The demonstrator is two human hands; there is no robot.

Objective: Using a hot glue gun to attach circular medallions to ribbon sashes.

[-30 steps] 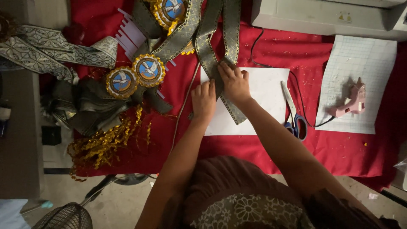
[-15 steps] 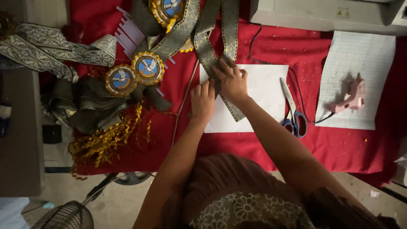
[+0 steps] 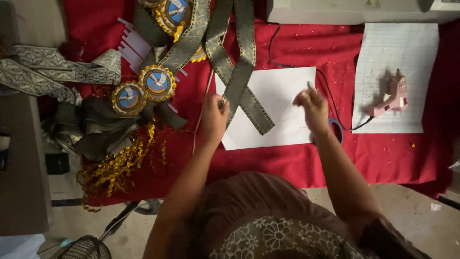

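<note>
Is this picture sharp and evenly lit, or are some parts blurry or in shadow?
In the head view, light falls brightest on the white paper sheet and the red cloth; the left edge and the floor below lie in dim shadow. The right hand is slightly motion-blurred, the left hand a bit sharper. The pink glue gun casts a soft shadow on its gridded sheet.

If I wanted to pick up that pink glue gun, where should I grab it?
Probably by the handle of the glue gun, the thicker part angling toward the upper left. It lies flat on its side on the white gridded sheet, so come from above. Avoid the narrow end at the lower left, where the black cord leads away.
</note>
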